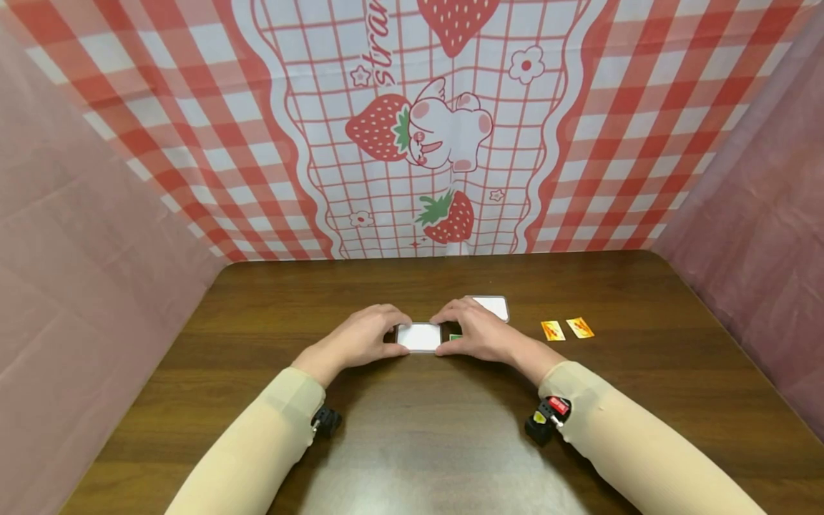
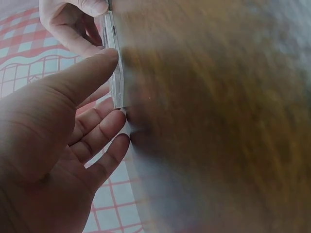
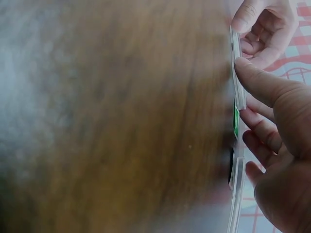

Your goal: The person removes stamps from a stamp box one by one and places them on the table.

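Between both hands lies a flat white rectangular case with clear edges (image 1: pixel 420 337), at the middle of the table. My left hand (image 1: pixel 363 336) grips its left end, thumb on the near edge and a finger on the far edge. The right hand (image 1: pixel 483 332) pinches the right end in the same way. From the wrist views the case shows edge-on as a thin clear slab (image 3: pixel 238 82), close to the tabletop. A small green piece (image 1: pixel 455 336) is partly hidden under the right hand. Behind that hand lies a second, similar white case (image 1: pixel 492 307), partly covered.
Two small orange-and-yellow cards (image 1: pixel 553 330) lie side by side to the right on the brown wooden table (image 1: pixel 412 443). A red-and-white checked cloth with strawberries (image 1: pixel 380 129) hangs behind the table. Pink cloth (image 1: pixel 759 236) hangs at both sides.
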Demonstrator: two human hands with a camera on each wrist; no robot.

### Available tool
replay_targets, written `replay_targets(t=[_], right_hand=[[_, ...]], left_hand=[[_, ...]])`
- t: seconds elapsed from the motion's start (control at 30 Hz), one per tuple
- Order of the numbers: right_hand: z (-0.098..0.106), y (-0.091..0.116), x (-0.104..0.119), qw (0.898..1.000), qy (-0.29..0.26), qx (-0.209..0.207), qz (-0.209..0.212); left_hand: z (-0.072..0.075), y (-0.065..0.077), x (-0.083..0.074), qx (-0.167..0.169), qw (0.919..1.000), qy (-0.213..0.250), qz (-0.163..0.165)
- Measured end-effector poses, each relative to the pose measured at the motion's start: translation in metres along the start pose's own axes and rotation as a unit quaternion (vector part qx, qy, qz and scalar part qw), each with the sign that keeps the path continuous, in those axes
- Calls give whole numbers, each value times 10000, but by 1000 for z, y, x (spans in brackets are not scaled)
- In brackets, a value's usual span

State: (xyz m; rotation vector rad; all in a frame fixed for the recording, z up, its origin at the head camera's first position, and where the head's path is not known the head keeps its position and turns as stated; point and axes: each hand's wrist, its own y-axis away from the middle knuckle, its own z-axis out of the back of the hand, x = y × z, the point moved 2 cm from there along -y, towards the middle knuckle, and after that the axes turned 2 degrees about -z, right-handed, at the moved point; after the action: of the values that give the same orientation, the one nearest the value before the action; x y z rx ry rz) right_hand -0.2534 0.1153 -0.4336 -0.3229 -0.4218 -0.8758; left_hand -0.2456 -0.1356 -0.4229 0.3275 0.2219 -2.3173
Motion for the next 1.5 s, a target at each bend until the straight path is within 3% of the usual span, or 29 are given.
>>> replay_targets(t=[0.33, 0.8, 1.23, 1.5], right_hand=[[1, 0, 3, 9999, 71, 74, -62], [-1, -2, 2, 9996, 271, -36, 32], [6, -17, -2, 9977, 626, -60, -262], [10, -27, -8, 9982, 388, -60, -460]], left_hand=[[1, 2, 0, -88, 9997, -213, 120], [2, -1, -1, 44, 9995, -184, 256], [4, -18, 6, -150, 9980, -333, 515], [6, -30, 14, -122, 9976, -358, 588]])
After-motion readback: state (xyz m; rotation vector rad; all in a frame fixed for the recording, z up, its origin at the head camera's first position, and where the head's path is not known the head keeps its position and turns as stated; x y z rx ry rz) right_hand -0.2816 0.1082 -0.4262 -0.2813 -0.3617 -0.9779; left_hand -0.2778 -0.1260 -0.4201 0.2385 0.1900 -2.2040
